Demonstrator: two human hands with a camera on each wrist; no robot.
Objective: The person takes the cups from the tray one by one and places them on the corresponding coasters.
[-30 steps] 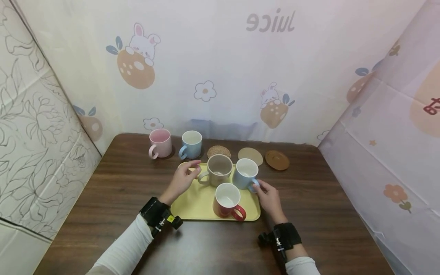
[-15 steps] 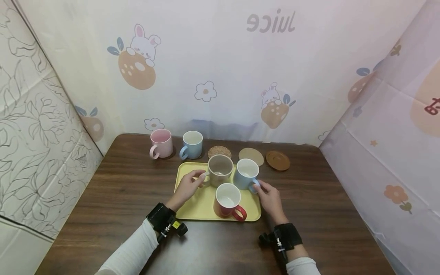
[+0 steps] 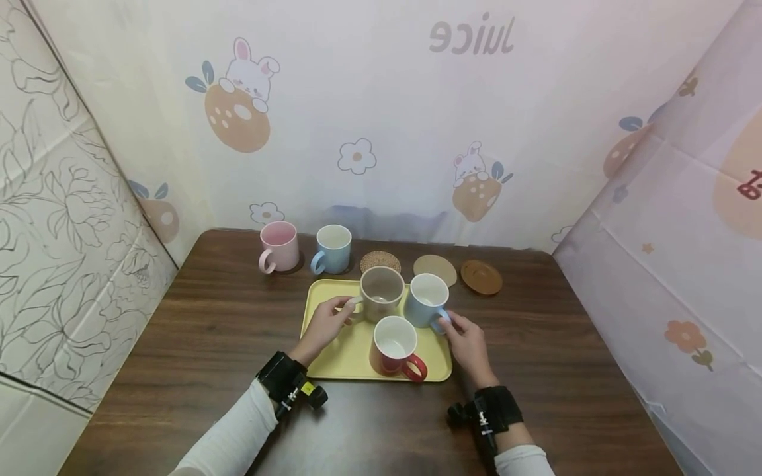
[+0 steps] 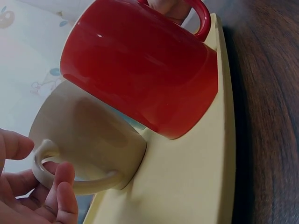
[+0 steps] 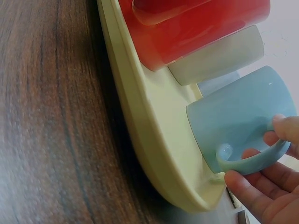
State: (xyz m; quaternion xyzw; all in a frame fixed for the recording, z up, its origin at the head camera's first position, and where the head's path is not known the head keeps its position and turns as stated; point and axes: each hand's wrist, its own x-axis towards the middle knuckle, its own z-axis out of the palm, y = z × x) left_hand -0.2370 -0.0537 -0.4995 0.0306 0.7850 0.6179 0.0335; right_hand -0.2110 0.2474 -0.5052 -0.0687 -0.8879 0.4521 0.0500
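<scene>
On the yellow tray (image 3: 333,360) stand three mugs. My left hand (image 3: 324,327) holds the handle of the beige mug (image 3: 381,301); in the left wrist view its fingers (image 4: 65,200) curl round that handle. At the tray's right side, my right hand (image 3: 469,344) grips the handle of a light blue mug (image 3: 424,307), fingers looped through it and thumb on top in the right wrist view. Between the hands and nearer to me is the red mug (image 3: 387,360), white inside, its handle pointing right; neither hand touches it. All three mugs are upright on the tray.
Behind the tray, a pink mug (image 3: 280,246) and a second light blue mug (image 3: 335,250) stand at the back left. A woven coaster (image 3: 380,260), a beige coaster (image 3: 437,270) and a brown saucer-like coaster (image 3: 481,277) lie along the back, near the cloth wall (image 3: 405,132).
My left hand has moved right and down from beside the beige mug onto its handle. The right hand stays on the light blue mug's handle. The mugs keep their places.
</scene>
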